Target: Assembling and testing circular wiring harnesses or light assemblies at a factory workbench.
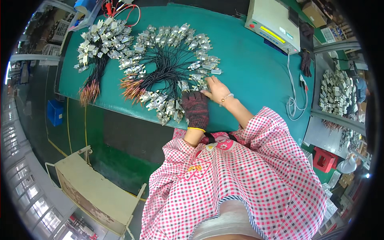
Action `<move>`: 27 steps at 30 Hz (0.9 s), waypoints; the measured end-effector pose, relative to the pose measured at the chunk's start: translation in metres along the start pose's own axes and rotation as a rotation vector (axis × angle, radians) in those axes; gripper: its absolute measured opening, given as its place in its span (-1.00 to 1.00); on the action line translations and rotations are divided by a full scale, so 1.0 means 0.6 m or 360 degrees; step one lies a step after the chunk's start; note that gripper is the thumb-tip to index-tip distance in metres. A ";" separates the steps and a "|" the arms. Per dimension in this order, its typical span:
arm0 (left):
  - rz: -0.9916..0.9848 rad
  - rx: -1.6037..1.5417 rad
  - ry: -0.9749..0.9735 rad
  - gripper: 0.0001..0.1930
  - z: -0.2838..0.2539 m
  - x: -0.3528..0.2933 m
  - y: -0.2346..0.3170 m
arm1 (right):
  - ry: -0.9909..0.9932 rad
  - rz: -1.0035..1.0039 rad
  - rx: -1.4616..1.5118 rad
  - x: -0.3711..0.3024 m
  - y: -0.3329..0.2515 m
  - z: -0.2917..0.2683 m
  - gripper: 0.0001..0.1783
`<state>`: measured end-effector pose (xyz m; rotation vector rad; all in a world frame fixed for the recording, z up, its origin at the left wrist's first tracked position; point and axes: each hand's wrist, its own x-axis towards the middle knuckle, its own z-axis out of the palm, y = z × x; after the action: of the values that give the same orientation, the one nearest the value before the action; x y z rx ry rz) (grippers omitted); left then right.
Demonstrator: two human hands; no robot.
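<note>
A ring of silvery metal parts on black wires lies fanned out on the green table; the copper-coloured wire ends are bunched at its left. My left hand, in a dark red and black knitted glove, rests at the ring's lower right, against the metal parts. Its fingertips are bent down and their grip is hidden. Bare, with a beaded bracelet, my right hand reaches the parts at the ring's right side. Its fingers stretch forward, the thumb apart from them, and nothing shows held.
A second bundle of similar wired parts lies to the left. At the back right stands a white electronic instrument with a cable and clips. A dark glove lies beside it. A cream cart stands lower left, near a blue bin.
</note>
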<state>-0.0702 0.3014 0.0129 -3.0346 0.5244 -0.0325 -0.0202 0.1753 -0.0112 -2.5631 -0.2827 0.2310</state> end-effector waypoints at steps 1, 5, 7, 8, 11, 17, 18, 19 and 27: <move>-0.0014 -0.0043 0.0054 -0.69 0.023 0.001 -0.004 | 0.0001 -0.0007 -0.0005 0.002 0.003 0.000 -0.55; -0.0026 -0.0129 0.0099 -0.71 0.037 0.006 -0.008 | -0.0018 0.0239 0.0081 0.019 -0.010 -0.013 -0.50; -0.0032 -0.0165 0.0088 -0.71 0.043 0.005 -0.010 | -0.0048 0.0408 0.0133 0.018 -0.009 -0.007 -0.47; -0.0036 -0.0203 0.0081 -0.71 0.048 0.007 -0.011 | -0.0011 0.0289 0.0223 0.007 -0.003 0.010 -0.47; -0.0034 -0.0191 0.0139 -0.75 0.053 -0.001 -0.011 | 0.0136 0.0174 0.0287 -0.012 0.010 0.040 -0.48; -0.0176 -0.0225 0.0163 -0.69 0.038 0.012 0.000 | 0.0621 0.0194 0.0471 -0.008 0.054 0.023 -0.66; -0.0174 -0.0232 0.0161 -0.69 0.038 0.017 0.005 | 0.0604 0.0125 0.0376 -0.001 0.065 0.012 -0.70; -0.0137 -0.0208 0.0090 -0.68 0.039 0.028 0.009 | 0.0586 0.0057 0.0282 0.006 0.075 0.002 -0.73; -0.0087 -0.0341 -0.0156 -0.63 0.057 0.060 0.002 | 0.0427 0.0179 0.0287 0.012 0.032 0.022 -0.60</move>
<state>-0.0354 0.2901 -0.0207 -3.2363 0.4646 0.1805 -0.0132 0.1677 -0.0334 -2.3972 -0.0160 -0.0461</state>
